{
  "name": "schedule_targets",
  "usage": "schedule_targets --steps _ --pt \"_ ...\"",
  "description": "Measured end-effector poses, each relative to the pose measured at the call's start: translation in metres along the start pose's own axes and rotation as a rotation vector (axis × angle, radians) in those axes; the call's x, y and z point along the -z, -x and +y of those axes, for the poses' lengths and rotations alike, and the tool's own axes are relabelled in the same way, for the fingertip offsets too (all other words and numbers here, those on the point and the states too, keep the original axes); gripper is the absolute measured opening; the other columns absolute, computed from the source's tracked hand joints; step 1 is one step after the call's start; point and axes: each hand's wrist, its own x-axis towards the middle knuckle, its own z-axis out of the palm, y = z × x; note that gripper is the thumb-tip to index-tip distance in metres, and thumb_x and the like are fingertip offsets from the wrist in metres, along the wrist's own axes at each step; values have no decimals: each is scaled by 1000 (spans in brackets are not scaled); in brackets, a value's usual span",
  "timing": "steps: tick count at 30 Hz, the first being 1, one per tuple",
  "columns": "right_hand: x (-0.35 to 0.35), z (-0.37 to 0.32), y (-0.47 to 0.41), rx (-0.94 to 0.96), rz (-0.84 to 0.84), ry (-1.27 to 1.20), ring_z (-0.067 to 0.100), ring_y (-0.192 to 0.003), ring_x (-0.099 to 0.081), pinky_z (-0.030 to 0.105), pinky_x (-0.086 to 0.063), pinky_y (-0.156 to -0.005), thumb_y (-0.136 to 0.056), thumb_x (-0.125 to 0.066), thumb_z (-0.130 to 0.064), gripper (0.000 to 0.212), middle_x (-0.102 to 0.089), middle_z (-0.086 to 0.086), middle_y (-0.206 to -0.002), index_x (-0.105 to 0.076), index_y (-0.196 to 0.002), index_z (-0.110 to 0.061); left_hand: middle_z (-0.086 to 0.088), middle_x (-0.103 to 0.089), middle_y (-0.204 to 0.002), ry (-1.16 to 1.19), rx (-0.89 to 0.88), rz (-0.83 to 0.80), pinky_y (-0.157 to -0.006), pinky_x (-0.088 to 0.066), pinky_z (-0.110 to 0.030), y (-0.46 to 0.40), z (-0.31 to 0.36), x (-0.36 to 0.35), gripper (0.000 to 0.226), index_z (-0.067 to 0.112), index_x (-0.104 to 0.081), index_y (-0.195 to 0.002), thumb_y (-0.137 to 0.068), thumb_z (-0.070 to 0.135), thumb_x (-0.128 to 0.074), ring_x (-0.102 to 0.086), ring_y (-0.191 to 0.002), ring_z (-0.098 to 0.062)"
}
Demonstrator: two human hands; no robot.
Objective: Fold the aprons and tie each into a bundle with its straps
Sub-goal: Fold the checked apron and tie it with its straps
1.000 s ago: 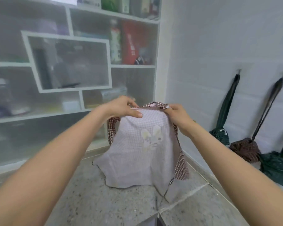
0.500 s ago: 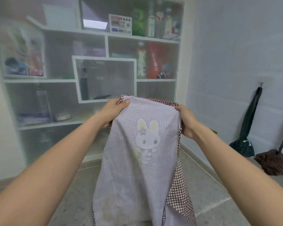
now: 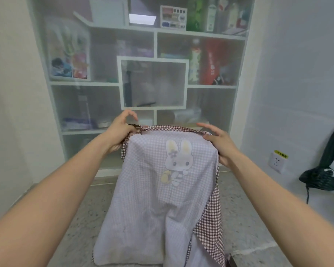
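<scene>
A pale checked apron [image 3: 154, 199] with a printed rabbit and brown checked trim hangs upright in front of me. My left hand [image 3: 121, 130] pinches its top left corner, the other fingers lifted. My right hand [image 3: 218, 142] pinches the top right corner with its fingers spread. The cloth is stretched flat between both hands, and its lower end reaches down toward the floor. The straps are not plainly visible.
A white shelf unit [image 3: 152, 83] with bottles and boxes fills the wall ahead. A dark tied apron bundle [image 3: 319, 180] hangs on the right wall beside a wall socket [image 3: 277, 162]. Speckled stone floor [image 3: 245, 218] lies below.
Both hands have raised the apron off the floor and spread its top edge wider. The view has tilted up toward the shelves.
</scene>
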Motion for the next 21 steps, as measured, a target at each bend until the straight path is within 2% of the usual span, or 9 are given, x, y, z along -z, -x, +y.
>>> schedule_targets --steps 2,4,6,9,11,14,18,20,21 --pt "-5 4 0 -6 -27 62 22 -87 -66 25 -57 -70 -89 -39 12 39 -70 11 -100 -71 -97 -9 -7 -52 -55 -66 -16 -4 -39 -35 -13 2 -7 3 37 7 -56 -69 -78 -23 -37 -45 -45 -10" --pt "-13 6 0 1 -58 120 14 -83 -66 20 -54 -67 -89 -39 10 38 -71 6 -94 -73 -85 -7 -2 -54 -49 -134 18 -6 -41 -34 -12 6 -10 1 44 7 -61 -55 -77 -21 -34 -43 -46 -9" --pt "-21 8 -1 12 -83 152 11 -74 -64 17 -51 -61 -87 -39 10 37 -70 2 -82 -70 -75 -6 -8 -59 -59 -162 68 0 -44 -36 -14 10 -13 0 52 11 -67 -49 -73 -17 -31 -42 -53 -15" --pt "-26 14 -5 6 -95 218 9 -65 -60 13 -47 -54 -87 -39 9 37 -69 -1 -73 -69 -74 -8 -16 -71 -94 -142 195 -85 -65 -42 -25 13 -15 2 44 6 -76 -72 -70 -4 -33 -50 -81 -27" --pt "-28 21 -11 -17 -127 299 11 -63 -55 13 -43 -52 -89 -43 5 33 -69 -5 -75 -71 -81 -11 -14 -69 -106 -108 318 -190 -76 -45 -28 15 -15 8 32 0 -71 -93 -73 13 -50 -56 -90 -28" --pt "-30 34 -23 -106 -255 374 13 -83 -60 18 -47 -73 -87 -61 -8 20 -68 -3 -102 -69 -104 -15 -2 -60 -124 -246 366 -322 -88 -44 -27 6 -25 19 50 14 -63 -120 -72 24 -69 -57 -108 -17" --pt "-37 64 -49 -197 -499 565 13 -113 -53 30 -44 -98 -70 -79 -6 77 -53 -3 -124 -42 -136 -19 7 -39 -139 -464 341 -343 -91 -41 -19 -15 -58 23 76 23 -34 -145 -79 8 -71 -44 -122 -15" --pt "-47 88 -67 -147 -602 838 19 -128 -39 35 -30 -111 -67 -79 -2 91 -41 1 -138 -31 -142 -19 2 -23 -154 -691 314 -376 -109 -25 -24 -32 -86 26 93 17 -19 -150 -76 8 -75 -26 -139 -17" --pt "-52 101 -77 -124 -649 978 20 -132 -32 33 -24 -113 -68 -78 -1 95 -35 3 -142 -26 -145 -18 -1 -13 -157 -816 297 -395 -111 -15 -22 -40 -101 27 98 14 -13 -151 -76 10 -76 -16 -143 -17"
